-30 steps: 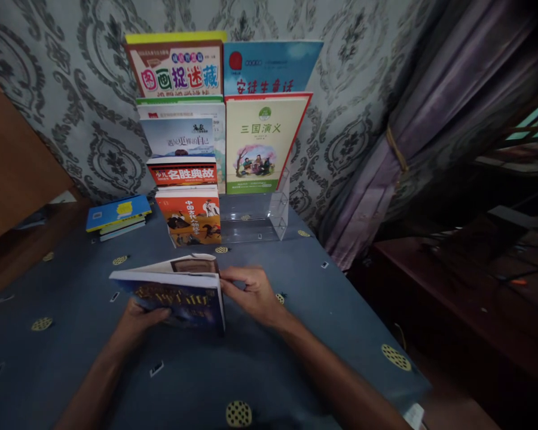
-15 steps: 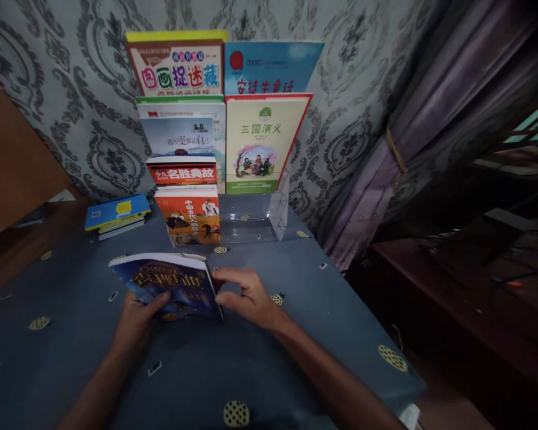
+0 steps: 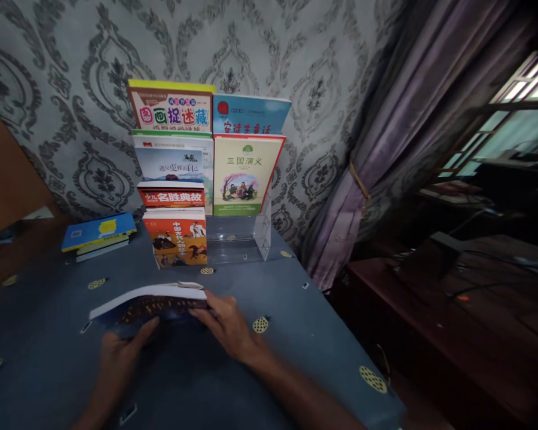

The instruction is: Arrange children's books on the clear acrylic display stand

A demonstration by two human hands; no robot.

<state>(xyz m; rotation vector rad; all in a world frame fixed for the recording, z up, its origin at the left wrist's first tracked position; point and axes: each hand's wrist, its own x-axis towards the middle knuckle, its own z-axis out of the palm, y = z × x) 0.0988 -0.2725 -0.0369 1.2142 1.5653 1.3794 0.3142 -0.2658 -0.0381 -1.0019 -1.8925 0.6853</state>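
Observation:
A dark blue paperback book point(image 3: 156, 307) with gold lettering is held above the table, its white page edge turned up and bowed. My left hand point(image 3: 125, 352) grips its lower left side, the thumb lying on the cover. At the right end, my right hand point(image 3: 226, 322) is closed on the book's edge with the thumb on the front. Behind the hands stands a clear acrylic book rack point(image 3: 240, 248). Its left column carries several books, the lowest an orange book point(image 3: 179, 239). On the right are a cream-and-green book point(image 3: 240, 176) and a blue book point(image 3: 253, 113).
A small stack of books with a blue one point(image 3: 98, 232) on top lies left of the rack. The blue tablecloth point(image 3: 296, 370) has pineapple prints. A purple curtain point(image 3: 341, 221) hangs at the right, beside a dark red cabinet point(image 3: 407, 310) with cables.
The book has tipped so its top edge faces me more and its cover shows less. My right hand has closed onto its right edge. The camera view has tilted upward.

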